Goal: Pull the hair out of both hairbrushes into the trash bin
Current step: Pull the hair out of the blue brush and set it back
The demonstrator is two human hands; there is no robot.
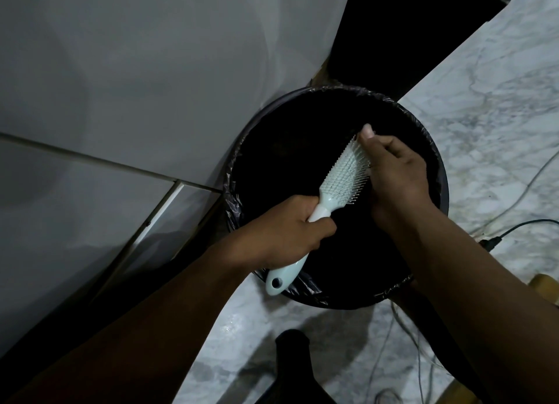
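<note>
A pale mint hairbrush point(338, 183) is held over the round black trash bin point(438, 173), which is lined with a dark bag. My left hand point(287, 231) is closed around the brush handle, bristles facing up and to the right. My right hand point(396, 173) lies against the bristles at the head's far end, fingers curled and thumb at the tip. Hair in the bristles is too dark to make out. Only one brush is in view.
The bin stands on a marble floor point(499, 101) against a grey wall point(121, 71). Cables point(514, 228) run over the floor to the right. A dark shape point(293, 364) sits near the bottom edge.
</note>
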